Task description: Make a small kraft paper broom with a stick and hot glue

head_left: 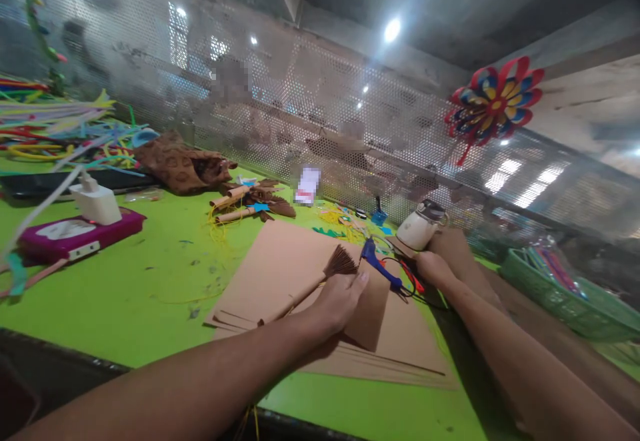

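Observation:
My left hand (339, 300) pinches a small rectangle of brown paper (371, 314), thumb on top, above a stack of larger brown paper sheets (293, 248). Beside its fingers lies a rolled brown paper stick (300, 298) with a fringed, fanned end (341, 261). Farther right, my right hand (434, 270) is closed at the edge of a brown paper piece (401, 248) in front of a white jug (419, 226); its fingertips are partly hidden. Between the hands rest a blue glue gun (380, 266) and a red-handled tool (413, 277), partly covered.
Finished paper rolls with leaf shapes (253, 201) lie behind the stack. A purple power strip (83, 234) with a white plug sits left, near a brown bag (180, 161) and colourful pipe cleaners (55, 121). A green basket (565, 294) stands right. A phone (307, 185) leans against the mesh.

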Demonstrator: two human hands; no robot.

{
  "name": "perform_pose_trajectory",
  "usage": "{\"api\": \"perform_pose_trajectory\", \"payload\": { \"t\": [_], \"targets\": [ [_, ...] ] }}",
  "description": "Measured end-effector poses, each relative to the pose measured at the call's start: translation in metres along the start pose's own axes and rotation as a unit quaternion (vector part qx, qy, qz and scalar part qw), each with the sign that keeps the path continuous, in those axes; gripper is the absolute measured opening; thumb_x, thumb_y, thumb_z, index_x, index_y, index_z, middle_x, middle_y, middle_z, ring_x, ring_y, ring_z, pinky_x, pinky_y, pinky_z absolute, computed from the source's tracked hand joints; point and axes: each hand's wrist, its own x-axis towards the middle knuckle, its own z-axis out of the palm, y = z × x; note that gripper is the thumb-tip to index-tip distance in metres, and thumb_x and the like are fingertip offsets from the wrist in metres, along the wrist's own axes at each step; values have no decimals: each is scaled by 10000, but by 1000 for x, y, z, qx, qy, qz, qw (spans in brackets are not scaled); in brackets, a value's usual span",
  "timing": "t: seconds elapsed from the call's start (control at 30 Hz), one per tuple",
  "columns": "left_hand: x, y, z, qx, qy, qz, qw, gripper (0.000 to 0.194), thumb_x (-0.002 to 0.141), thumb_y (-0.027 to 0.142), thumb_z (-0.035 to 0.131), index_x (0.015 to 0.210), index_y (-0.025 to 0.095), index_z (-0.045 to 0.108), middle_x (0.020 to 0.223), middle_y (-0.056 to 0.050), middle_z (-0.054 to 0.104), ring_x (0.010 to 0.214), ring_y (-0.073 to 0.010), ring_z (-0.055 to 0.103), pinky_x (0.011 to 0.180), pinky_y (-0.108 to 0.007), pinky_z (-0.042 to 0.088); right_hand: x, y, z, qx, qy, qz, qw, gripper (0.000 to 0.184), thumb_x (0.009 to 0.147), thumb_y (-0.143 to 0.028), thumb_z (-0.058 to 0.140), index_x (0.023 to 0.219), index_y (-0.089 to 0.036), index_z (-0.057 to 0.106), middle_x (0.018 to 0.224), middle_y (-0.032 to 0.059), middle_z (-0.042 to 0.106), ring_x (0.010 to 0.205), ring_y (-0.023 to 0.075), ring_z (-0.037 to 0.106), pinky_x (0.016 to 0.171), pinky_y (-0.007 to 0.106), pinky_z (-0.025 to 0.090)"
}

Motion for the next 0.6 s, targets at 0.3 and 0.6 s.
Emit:
{"api": "perform_pose_trajectory", "payload": {
  "t": [0.3,0.6],
  "targets": [
    [1,-1,0,-15,-21,-16,1000,549,821,573,361,803,94,628,771,-122,635,737,-207,556,673,-294,435,19,-3,14,-55,-14,-8,998,312,870,-134,366,924,-107,672,952,170,657,902,224,609,740,269,434],
    [4,-8,2,-10,-25,-14,1000,561,808,578,372,838,85,637,733,-110,608,725,-203,539,680,-300,424,40,11,9,-43,-61,1,997,350,826,-407,489,915,-127,678,949,186,666,865,261,634,685,304,449]
  ]
}}
